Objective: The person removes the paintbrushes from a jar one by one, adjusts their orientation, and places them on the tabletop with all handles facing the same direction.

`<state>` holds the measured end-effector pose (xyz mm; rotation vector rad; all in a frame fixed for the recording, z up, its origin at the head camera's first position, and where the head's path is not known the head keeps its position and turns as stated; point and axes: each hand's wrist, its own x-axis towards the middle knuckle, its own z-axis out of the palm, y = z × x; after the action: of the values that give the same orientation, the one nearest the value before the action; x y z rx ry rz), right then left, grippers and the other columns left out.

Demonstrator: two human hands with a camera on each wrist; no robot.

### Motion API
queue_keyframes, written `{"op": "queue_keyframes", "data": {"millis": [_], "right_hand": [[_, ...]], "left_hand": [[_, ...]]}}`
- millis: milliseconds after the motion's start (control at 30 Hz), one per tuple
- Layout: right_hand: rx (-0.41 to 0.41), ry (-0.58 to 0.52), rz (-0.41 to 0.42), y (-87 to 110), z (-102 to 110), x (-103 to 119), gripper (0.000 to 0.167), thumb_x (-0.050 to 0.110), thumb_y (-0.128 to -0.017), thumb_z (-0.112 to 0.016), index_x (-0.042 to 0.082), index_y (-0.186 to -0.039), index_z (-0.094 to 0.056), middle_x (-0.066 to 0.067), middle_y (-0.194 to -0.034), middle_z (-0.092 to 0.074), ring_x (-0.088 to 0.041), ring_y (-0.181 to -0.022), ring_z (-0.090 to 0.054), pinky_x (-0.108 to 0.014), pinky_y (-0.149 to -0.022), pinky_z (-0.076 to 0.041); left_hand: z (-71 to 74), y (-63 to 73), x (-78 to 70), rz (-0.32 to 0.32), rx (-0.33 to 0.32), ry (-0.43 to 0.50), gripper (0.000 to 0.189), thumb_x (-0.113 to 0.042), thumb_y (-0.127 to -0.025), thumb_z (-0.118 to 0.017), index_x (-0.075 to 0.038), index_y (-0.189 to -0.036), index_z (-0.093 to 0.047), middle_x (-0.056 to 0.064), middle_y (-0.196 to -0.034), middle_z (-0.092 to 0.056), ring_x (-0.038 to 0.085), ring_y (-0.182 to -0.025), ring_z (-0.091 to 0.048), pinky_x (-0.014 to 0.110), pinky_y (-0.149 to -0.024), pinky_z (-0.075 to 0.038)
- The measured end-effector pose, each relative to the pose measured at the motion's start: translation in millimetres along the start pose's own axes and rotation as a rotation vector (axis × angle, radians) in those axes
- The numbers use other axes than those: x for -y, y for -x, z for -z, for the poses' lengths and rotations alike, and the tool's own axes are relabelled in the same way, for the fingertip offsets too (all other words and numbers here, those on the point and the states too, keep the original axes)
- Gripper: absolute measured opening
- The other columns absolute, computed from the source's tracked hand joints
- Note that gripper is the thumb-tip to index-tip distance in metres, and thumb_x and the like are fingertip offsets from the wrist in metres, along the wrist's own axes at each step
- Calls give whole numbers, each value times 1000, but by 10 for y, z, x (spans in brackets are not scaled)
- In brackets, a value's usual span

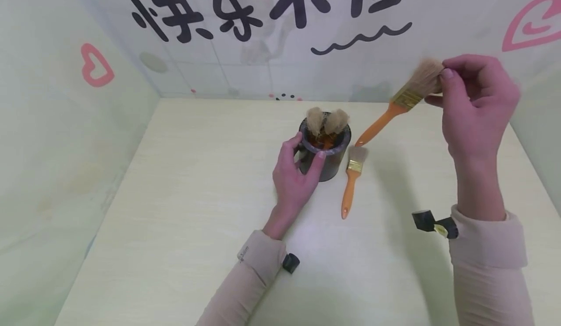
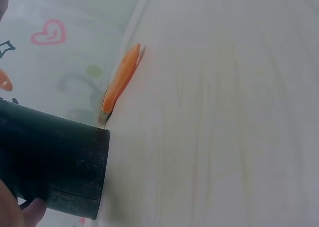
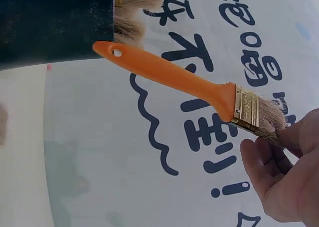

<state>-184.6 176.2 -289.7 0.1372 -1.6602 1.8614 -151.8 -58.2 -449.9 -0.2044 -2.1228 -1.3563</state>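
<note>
My right hand point(image 1: 477, 102) pinches a paintbrush point(image 1: 381, 124) by its bristles, up off the table, its orange handle pointing down and left toward the dark can point(image 1: 326, 167). Around the can's near left side my left hand point(image 1: 295, 172) grips, thumb at the rim. Inside the can stand more brushes with their tan bristles point(image 1: 336, 121) up; their orange handles show within. A smaller paintbrush point(image 1: 350, 184) lies on the table just right of the can, bristles away from me. In the right wrist view the held brush's gold ferrule point(image 3: 245, 107) sits close to the fingertips.
The pale wooden table point(image 1: 197, 189) reaches back to a white sheet point(image 1: 210, 72) with black lettering and pink hearts. Fabric also hangs at the left and right sides. Small dark cameras point(image 1: 290, 262) are strapped at both cuffs.
</note>
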Motion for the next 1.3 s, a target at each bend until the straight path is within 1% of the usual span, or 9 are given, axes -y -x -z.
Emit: {"op": "queue_keyframes", "data": {"millis": [100,233,367,500,600,767,933,1067,1300], "right_hand": [[55,223,-17,21,80,-110,15,-3,-94,-60,-2,-99,-74,0,-86,-68,-13,-73,-64,-17,-64,-58],[176,527,-82,103,180,-281,15,3,-99,-58,1,-105,-72,11,-90,-65,-8,-79,-61,-13,-66,-57],[319,675,-166,238,299,-523,18,8,-103,-54,-2,-111,-67,1,-96,-63,-4,-81,-58,-12,-66,-56],[417,734,-230,375,394,-775,21,11,-104,-52,-1,-113,-67,-14,-97,-64,2,-74,-58,-13,-63,-56],[453,786,-240,423,442,-920,21,13,-104,-53,1,-112,-69,-15,-89,-63,4,-65,-57,-15,-56,-52],[495,893,-218,454,466,-1100,22,12,-101,-53,1,-107,-71,-17,-82,-66,-4,-58,-54,-22,-50,-45],[569,933,-272,503,420,-1268,24,10,-98,-51,-3,-105,-70,-21,-85,-71,-14,-60,-58,-28,-53,-47],[589,967,-320,517,389,-1339,24,8,-96,-52,-4,-104,-71,-21,-85,-71,-26,-68,-62,-30,-58,-45],[622,998,-384,497,413,-1434,25,10,-95,-50,-5,-107,-66,-24,-92,-69,-32,-78,-63,-30,-62,-47]], "left_hand": [[-7,-8,-1,1,4,-1,55,-35,-93,-69,0,-133,-54,16,-136,-63,28,-119,-67,37,-79,-63],[-15,-24,2,-3,7,-1,55,-34,-93,-69,-1,-134,-54,17,-135,-63,29,-119,-67,38,-77,-64],[-19,-17,3,2,12,-3,56,-35,-93,-69,-1,-134,-53,17,-135,-63,29,-117,-67,38,-78,-64],[-23,11,14,12,16,-2,57,-36,-92,-68,0,-134,-53,16,-135,-63,29,-115,-67,38,-78,-64],[-27,22,24,12,13,-3,57,-36,-92,-69,0,-134,-53,17,-134,-64,29,-115,-68,38,-77,-64],[-31,20,33,-4,11,-3,57,-35,-92,-69,0,-134,-53,17,-133,-64,29,-114,-68,37,-77,-64],[-19,14,39,-13,5,-2,56,-34,-93,-69,0,-134,-53,16,-131,-64,28,-112,-69,37,-76,-64],[-15,9,46,-15,3,1,56,-34,-93,-69,-1,-134,-53,16,-131,-65,27,-112,-69,36,-77,-63],[-19,2,45,-16,-4,-1,56,-34,-93,-70,-1,-135,-53,16,-135,-64,28,-116,-68,37,-79,-63]]}}
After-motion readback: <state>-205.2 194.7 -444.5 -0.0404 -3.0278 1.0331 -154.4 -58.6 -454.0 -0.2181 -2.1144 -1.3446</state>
